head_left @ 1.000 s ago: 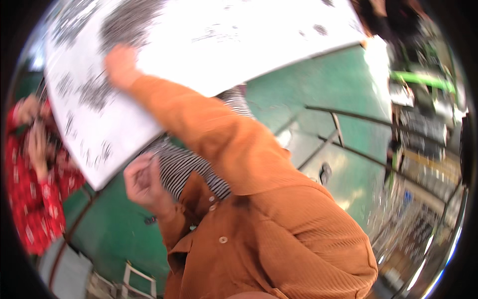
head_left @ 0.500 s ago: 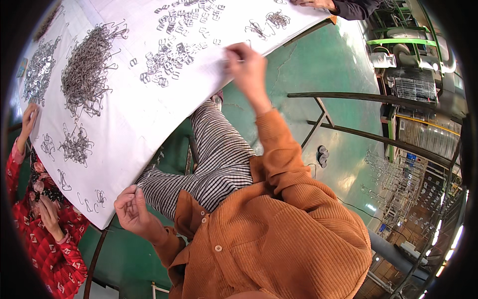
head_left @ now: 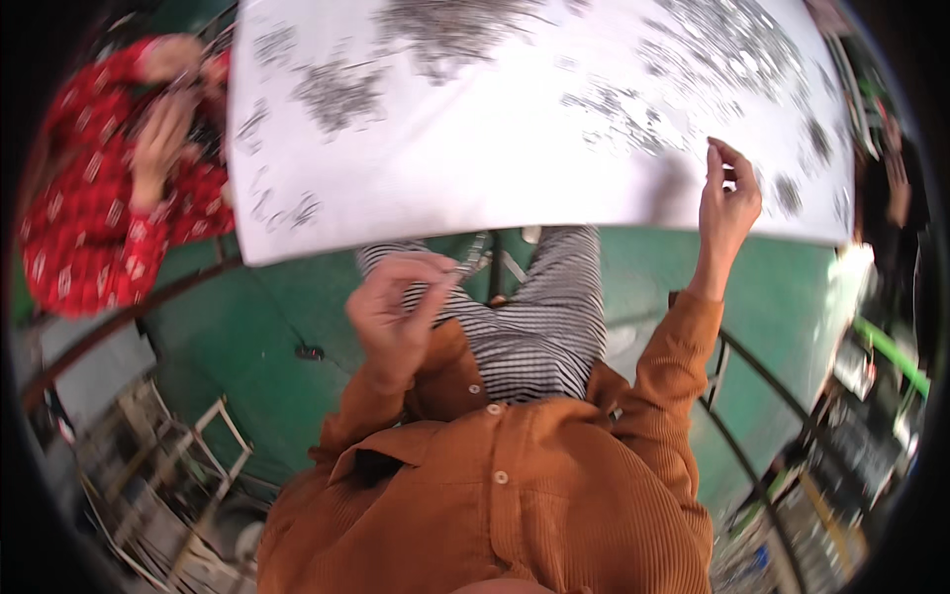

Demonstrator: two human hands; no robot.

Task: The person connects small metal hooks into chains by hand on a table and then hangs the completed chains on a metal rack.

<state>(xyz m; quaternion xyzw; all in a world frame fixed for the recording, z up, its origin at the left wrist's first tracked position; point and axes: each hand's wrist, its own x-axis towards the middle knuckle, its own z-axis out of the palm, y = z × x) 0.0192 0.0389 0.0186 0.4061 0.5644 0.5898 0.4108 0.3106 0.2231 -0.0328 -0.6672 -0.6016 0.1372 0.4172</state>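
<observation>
My left hand (head_left: 394, 315) is closed in a pinch over my lap, just off the table's near edge. From its fingertips sticks out a thin, shiny metal piece (head_left: 471, 263), too blurred to name. Over the right part of the white table (head_left: 445, 188), my right hand (head_left: 730, 203) has thumb and index finger pressed together; anything between them is too small to make out. Beside those fingertips lies a scatter of small metal loops (head_left: 623, 114). Farther left are a heap of bent wire hooks (head_left: 445, 30) and a smaller hook pile (head_left: 341, 94).
At the left sits a person in a red patterned top (head_left: 99, 188), a hand (head_left: 163, 144) near the table corner. Another person's hand (head_left: 898, 188) shows at the far right. More metal loops (head_left: 732, 45) and a small cluster (head_left: 789, 195) lie on the table. Dark curved rails (head_left: 129, 322) flank me.
The view has turned, so the table edge now runs across in front of me. My right hand is now beside the loops, thumb and index finger pinched. The left hand keeps its pinch.
</observation>
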